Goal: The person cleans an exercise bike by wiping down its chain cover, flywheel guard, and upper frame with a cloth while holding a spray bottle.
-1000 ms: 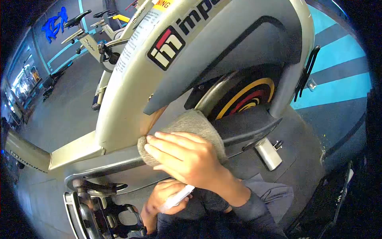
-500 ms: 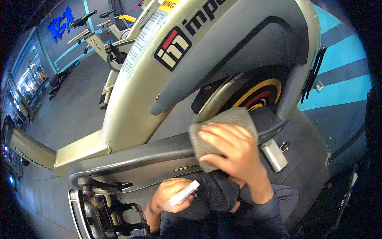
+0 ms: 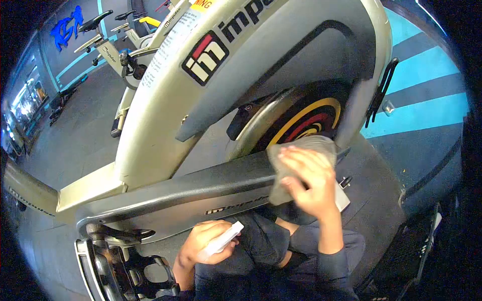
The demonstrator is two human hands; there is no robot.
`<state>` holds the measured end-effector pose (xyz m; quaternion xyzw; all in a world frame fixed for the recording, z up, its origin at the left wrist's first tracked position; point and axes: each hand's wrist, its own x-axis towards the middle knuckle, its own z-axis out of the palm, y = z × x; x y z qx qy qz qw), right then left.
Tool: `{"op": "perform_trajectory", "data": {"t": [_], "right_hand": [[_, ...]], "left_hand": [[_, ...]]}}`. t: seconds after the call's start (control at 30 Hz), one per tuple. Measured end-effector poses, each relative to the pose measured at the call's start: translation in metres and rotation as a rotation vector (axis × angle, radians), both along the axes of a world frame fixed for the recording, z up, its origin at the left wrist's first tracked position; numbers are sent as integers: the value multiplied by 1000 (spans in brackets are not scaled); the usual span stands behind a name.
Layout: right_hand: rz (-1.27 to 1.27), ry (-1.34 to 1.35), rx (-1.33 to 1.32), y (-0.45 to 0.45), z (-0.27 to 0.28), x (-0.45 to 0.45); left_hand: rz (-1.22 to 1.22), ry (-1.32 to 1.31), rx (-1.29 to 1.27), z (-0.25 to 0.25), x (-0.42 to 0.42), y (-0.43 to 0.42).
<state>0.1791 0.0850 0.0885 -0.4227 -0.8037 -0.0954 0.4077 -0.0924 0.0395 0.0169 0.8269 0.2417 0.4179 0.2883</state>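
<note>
My right hand (image 3: 314,183) presses a grey cloth (image 3: 277,188) against the right part of the dark lower cover (image 3: 165,193) of an exercise bike (image 3: 145,120). The fingers lie over the cloth, whose edges are blurred. Below the cover, my left hand (image 3: 208,242) is wrapped round a white spray bottle (image 3: 223,239). Only its narrow white top shows clearly; the rest is hidden by my fingers and palm. Behind the cloth is the flywheel (image 3: 301,125) with yellow and red rings.
A pedal (image 3: 118,271) stands at the lower left, near my left forearm. More exercise bikes (image 3: 113,55) are in the background on the dark floor (image 3: 80,125). To the right is a blue-striped wall (image 3: 427,113). A metal foot (image 3: 341,198) sits partly behind my right hand.
My right hand has moved the cloth to the right along the cover, and the cloth has bunched up more. My left hand still holds the spray bottle. The view has shifted slightly.
</note>
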Motion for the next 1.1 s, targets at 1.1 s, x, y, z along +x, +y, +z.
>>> {"op": "perform_trajectory", "data": {"t": [1.1], "right_hand": [[64,-104,103,2,-1,-5]], "left_hand": [[6,-4,27,-5,-3,-2]]}}
